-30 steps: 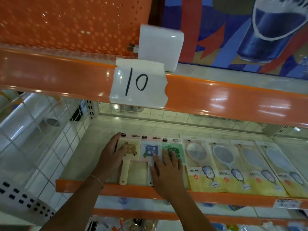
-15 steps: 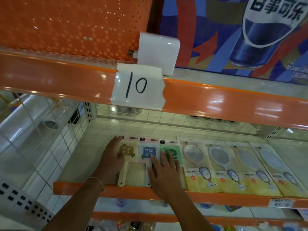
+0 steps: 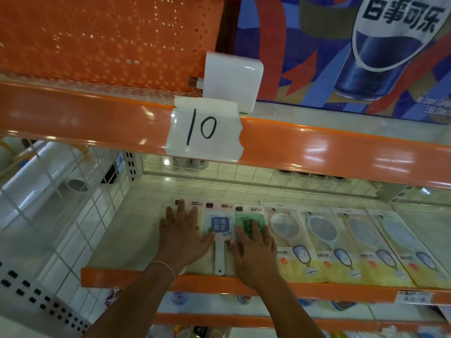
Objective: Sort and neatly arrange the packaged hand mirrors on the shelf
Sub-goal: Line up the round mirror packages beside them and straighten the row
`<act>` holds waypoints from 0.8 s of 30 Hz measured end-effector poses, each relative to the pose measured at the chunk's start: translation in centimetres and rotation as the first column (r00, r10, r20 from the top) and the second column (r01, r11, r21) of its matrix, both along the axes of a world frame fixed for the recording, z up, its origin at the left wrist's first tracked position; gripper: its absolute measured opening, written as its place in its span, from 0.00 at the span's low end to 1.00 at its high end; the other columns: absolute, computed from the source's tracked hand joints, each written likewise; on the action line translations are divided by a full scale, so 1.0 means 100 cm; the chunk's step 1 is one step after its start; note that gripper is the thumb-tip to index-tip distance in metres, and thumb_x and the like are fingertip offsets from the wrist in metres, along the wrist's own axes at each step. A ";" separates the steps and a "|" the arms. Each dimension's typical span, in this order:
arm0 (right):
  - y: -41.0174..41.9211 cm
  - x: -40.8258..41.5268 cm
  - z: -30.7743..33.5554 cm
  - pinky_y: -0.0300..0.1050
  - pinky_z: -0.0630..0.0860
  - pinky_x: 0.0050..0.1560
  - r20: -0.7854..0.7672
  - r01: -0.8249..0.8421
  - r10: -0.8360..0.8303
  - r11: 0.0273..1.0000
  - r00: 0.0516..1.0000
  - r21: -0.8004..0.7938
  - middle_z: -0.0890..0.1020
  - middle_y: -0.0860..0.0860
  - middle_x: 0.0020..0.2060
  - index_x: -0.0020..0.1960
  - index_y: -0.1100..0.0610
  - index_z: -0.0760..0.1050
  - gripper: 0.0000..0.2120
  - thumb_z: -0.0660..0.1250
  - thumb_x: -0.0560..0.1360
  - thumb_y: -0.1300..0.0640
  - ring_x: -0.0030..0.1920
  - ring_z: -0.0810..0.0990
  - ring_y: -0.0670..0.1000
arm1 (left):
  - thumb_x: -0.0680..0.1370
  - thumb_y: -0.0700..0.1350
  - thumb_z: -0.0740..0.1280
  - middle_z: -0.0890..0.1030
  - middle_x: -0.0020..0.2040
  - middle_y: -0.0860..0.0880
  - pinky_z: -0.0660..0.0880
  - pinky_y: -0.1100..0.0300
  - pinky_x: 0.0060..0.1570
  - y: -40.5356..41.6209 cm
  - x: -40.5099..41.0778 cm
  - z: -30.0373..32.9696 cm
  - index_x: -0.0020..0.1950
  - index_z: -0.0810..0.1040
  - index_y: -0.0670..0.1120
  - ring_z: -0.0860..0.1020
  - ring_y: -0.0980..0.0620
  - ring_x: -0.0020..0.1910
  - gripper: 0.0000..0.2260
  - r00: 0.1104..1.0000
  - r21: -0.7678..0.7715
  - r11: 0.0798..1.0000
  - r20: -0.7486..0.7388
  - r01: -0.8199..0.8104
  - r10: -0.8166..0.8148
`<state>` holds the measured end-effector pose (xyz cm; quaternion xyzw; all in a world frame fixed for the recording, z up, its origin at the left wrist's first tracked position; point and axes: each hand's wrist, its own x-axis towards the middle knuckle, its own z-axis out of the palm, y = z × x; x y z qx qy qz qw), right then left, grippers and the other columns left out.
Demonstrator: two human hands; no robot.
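**Both hands flat on the left-hand mirrors, row nearly squared**

From my seat I see the left hand (image 3: 181, 236) lying open, fingers straight, pressed on the leftmost packaged mirror (image 3: 200, 217) at the centre of the frame; that pack is almost wholly hidden under the palm, only its pink header strip and a pale edge showing. The right hand (image 3: 253, 250) is likewise flat and open, fingers spread over the green mirror pack (image 3: 249, 218). Neither grip is closed around anything; both only press down. Between them lies the blue mirror pack (image 3: 220, 226), its white handle reaching to the front lip of the shelf (image 3: 122, 276). To the right of the frame four yellow mirror packs (image 3: 361, 250) lie side by side, slightly fanned and overlapping.

I judge this to be a final aligning push on the three left packs.

What could go wrong: the wrappers look slick, so a flat-palm push may slide one pack over its neighbour rather than beside it. The green pack touches the first yellow one; pressing rightward could skew that whole fanned row. The blue handle sits right at the lip, so any pull toward me could tip it off the front edge.
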<state>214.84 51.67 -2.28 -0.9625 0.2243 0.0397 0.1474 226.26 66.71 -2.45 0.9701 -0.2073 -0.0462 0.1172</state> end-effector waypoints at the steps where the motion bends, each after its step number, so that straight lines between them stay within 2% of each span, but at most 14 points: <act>1: 0.000 0.000 -0.001 0.57 0.40 0.75 -0.004 0.001 -0.001 1.000 1.000 0.006 0.45 0.54 0.79 0.77 0.42 0.51 0.27 0.44 0.80 0.38 0.77 0.37 0.59 | 0.73 0.70 0.55 0.45 0.79 0.43 0.55 0.42 0.72 -0.002 0.000 -0.001 0.77 0.52 0.51 0.46 0.36 0.76 0.38 1.000 0.022 1.000 -0.013 -0.002 0.002; 13: -0.003 0.000 -0.007 0.57 0.40 0.75 -0.002 -0.013 0.013 1.000 1.000 -0.018 0.46 0.54 0.79 0.77 0.43 0.48 0.27 0.44 0.80 0.38 0.77 0.38 0.59 | 0.78 0.64 0.54 0.49 0.79 0.43 0.58 0.41 0.71 -0.003 0.000 -0.007 0.77 0.55 0.49 0.46 0.35 0.76 0.32 1.000 0.046 0.999 -0.002 0.011 -0.011; 15: -0.005 -0.001 -0.005 0.56 0.40 0.76 0.043 -0.003 0.003 1.000 0.999 0.005 0.47 0.53 0.79 0.78 0.45 0.48 0.30 0.42 0.78 0.36 0.78 0.39 0.57 | 0.78 0.64 0.52 0.48 0.79 0.42 0.54 0.40 0.72 -0.003 -0.001 -0.007 0.78 0.53 0.48 0.45 0.34 0.76 0.33 1.000 0.064 0.998 0.017 0.016 -0.017; 18: -0.020 -0.008 0.000 0.57 0.39 0.75 0.117 0.037 -0.037 0.999 0.992 0.005 0.46 0.52 0.79 0.78 0.45 0.48 0.36 0.34 0.72 0.33 0.78 0.40 0.57 | 0.78 0.65 0.48 0.43 0.79 0.41 0.40 0.36 0.71 -0.004 -0.005 -0.007 0.79 0.48 0.49 0.39 0.34 0.75 0.34 0.996 0.078 0.997 0.084 0.015 -0.022; 21: -0.044 -0.021 0.002 0.60 0.40 0.75 0.098 0.122 -0.121 0.992 0.988 -0.007 0.46 0.52 0.79 0.77 0.42 0.50 0.30 0.40 0.77 0.35 0.78 0.40 0.59 | 0.75 0.66 0.39 0.44 0.79 0.40 0.36 0.37 0.71 -0.010 -0.014 -0.004 0.79 0.49 0.49 0.37 0.35 0.75 0.36 0.984 0.042 0.997 0.162 0.066 -0.072; 24: -0.061 -0.035 0.000 0.64 0.41 0.75 0.009 0.199 -0.199 0.979 0.980 -0.037 0.45 0.52 0.79 0.77 0.41 0.50 0.26 0.46 0.80 0.39 0.77 0.40 0.60 | 0.75 0.64 0.42 0.49 0.79 0.41 0.44 0.38 0.73 -0.030 -0.034 -0.003 0.78 0.55 0.49 0.41 0.36 0.76 0.35 0.954 0.006 0.976 0.209 0.218 -0.214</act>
